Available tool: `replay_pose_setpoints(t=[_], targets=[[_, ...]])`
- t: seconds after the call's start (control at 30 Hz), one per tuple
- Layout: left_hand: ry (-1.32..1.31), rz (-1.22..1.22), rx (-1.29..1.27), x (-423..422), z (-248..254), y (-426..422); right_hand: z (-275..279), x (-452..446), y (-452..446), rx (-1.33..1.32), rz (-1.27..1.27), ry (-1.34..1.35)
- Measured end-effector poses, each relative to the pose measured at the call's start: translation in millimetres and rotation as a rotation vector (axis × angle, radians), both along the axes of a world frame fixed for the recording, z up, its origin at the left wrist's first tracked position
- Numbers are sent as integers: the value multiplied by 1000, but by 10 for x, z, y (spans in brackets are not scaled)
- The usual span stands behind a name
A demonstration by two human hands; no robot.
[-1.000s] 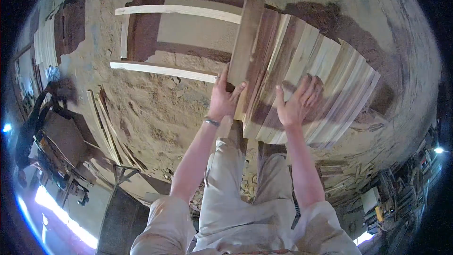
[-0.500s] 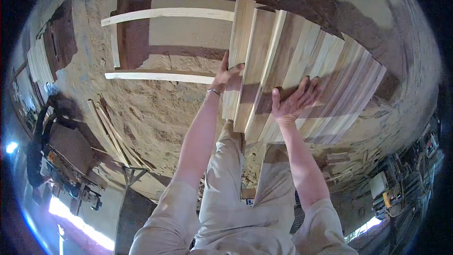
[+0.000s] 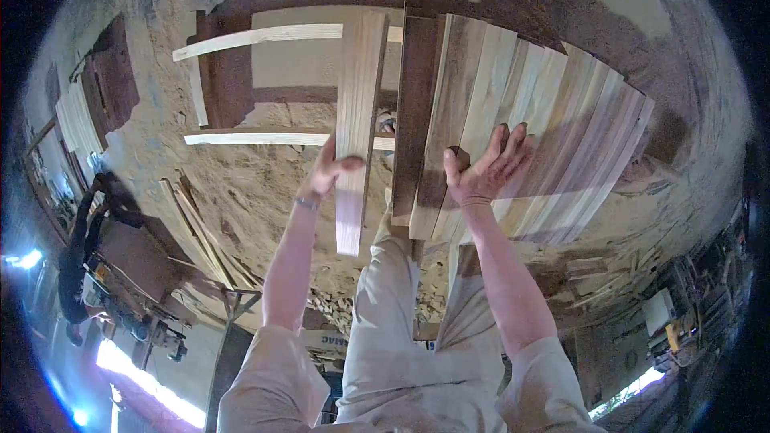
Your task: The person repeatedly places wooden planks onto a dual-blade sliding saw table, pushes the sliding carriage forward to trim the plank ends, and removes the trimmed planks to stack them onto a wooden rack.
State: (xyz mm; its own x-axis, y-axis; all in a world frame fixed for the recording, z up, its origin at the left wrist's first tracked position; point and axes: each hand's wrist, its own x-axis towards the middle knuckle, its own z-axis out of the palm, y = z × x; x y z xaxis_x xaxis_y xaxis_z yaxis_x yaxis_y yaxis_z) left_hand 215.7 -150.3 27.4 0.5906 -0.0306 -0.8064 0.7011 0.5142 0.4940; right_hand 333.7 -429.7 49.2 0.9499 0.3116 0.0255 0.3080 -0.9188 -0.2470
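Observation:
My left hand (image 3: 327,170) is closed around a pale wooden board (image 3: 359,96), thumb across its face. The board stands apart, to the left of a row of boards (image 3: 521,104) set side by side. At the row's left end, one board (image 3: 413,112) shows a dark, shaded face and appears tilted up. My right hand (image 3: 488,167) rests on the row with its fingers spread and grips nothing. Two long pale wooden strips, an upper one (image 3: 265,34) and a lower one (image 3: 257,139), run leftward from the row; the held board crosses in front of the upper strip.
Thin wooden sticks (image 3: 196,228) lie on the dusty ground at left. Another stack of pale boards (image 3: 79,124) stands farther left. A person in dark clothes (image 3: 76,256) is at the far left. Scrap wood and clutter (image 3: 682,305) lie at the right.
My left hand has moved left and down, taking the pale board away from the row's left end. My right hand has shifted slightly left on the boards.

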Motion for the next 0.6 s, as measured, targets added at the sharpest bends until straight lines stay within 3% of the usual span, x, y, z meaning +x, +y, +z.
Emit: replay_pose_setpoints(t=[0.07, 0.13, 0.2, 0.27, 0.47, 0.5, 0.6], targets=[[76, -118, -54, 23, 503, -50, -1, -49, 14, -32, -49, 42], [64, 129, -163, 96, 878, -317, 58, -51, 29, -80, -78, 104], [2, 196, -188, 177, 906, -529, 154, -16, 64, -136, -98, 185], [-109, 72, -132, 282, 746, -630, 48, -67, -3, -113, -78, 109], [-166, -74, 187, 693, 811, -1074, -92, -83, -43, -7, -105, 97], [-167, -295, 500, 727, 813, -1108, -93, -93, -43, 26, -102, 77], [-23, -443, 812, 742, 989, -1295, -22, -100, -57, -73, -109, 208]])
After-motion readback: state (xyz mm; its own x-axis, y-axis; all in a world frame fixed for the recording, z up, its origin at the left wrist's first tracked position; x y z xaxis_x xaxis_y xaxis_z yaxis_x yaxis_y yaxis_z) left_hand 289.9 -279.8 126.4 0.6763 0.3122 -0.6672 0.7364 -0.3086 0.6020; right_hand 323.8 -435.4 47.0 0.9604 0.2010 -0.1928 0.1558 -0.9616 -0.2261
